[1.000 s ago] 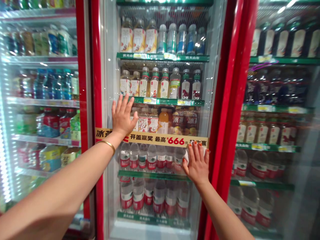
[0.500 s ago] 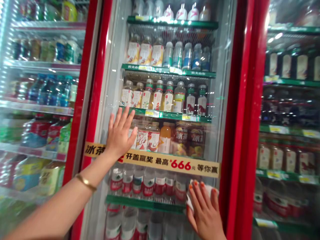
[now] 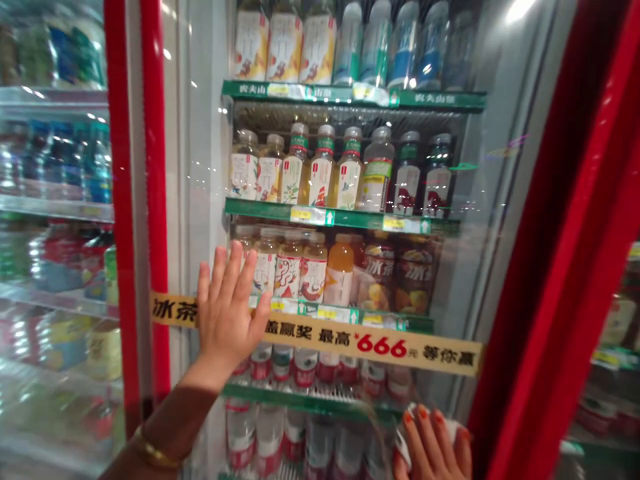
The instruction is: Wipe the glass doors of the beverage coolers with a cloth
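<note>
My left hand (image 3: 229, 317) lies flat with its fingers spread against the glass door (image 3: 200, 147) of a drinks fridge, over the left part of a gold sticker strip (image 3: 445, 357). A gold bangle (image 3: 157, 455) circles that wrist. Lower down at the right, my right hand (image 3: 436, 448) presses a white cloth (image 3: 402, 445) against the same glass. Cloth edges stick out on both sides of the fingers, and I cannot tell whether it is fabric or tissue. The lower part of this hand is cut off by the frame.
Behind the glass, bottled drinks (image 3: 320, 167) stand on shelves with green edges (image 3: 345, 218). A red door frame (image 3: 565, 267) borders the right side, and another red frame (image 3: 155, 200) the left. Further fridge shelves (image 3: 55, 210) with drinks are at the left.
The view has moved closer and tilted, so the shelves look larger. My right hand and the white cloth appear lower and further right. My left hand stays flat on the glass, slightly lower in view.
</note>
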### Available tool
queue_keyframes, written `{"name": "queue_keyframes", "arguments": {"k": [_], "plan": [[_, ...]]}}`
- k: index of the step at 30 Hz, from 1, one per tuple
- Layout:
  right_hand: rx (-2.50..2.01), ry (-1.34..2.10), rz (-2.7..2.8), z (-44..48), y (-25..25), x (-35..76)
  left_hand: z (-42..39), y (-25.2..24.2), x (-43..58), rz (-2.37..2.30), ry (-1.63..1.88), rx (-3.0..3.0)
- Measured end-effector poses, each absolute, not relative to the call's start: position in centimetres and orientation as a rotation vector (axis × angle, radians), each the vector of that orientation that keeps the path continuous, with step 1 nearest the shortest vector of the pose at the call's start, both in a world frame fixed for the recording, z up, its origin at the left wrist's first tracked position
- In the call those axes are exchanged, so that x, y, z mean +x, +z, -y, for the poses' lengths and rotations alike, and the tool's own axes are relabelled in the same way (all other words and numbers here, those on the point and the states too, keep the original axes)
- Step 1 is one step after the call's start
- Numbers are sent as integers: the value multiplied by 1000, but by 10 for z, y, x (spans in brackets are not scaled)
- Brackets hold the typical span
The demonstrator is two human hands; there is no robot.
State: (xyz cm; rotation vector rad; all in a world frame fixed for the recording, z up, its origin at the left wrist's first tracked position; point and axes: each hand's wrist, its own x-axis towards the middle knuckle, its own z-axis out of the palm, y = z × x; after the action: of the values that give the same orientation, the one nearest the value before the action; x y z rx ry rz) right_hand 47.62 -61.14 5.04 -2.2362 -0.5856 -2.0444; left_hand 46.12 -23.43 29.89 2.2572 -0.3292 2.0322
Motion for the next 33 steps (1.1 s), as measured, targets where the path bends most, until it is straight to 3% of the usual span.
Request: {"name": "queue_keyframes", "arguments": {"k": [5,10,18,21,25,29,31,33], "plan": [[-2275,-1962,600,615,54,472,232,288,468,378,2003,2178],[-2306,-1949,418,615,1,476,241,254,464,350,2050,2138],[-2380,-1976,368,590,-115,453,251,129,454,328,1986,2237],[-2364,-1982,339,584,-131,441,250,66,443,337,1965,2280],[-2381,-1995,430,579,-63,452,234,9,429,475,1962,2377],[-2226,-1958,189,536,49,469,202,8,427,397,1985,2402],[-2248,-2013,361,505,64,466,189,16,431,291,1971,2376],[-2324,-2058,722,484,45,455,182,20,437,265,1954,2373]]}}
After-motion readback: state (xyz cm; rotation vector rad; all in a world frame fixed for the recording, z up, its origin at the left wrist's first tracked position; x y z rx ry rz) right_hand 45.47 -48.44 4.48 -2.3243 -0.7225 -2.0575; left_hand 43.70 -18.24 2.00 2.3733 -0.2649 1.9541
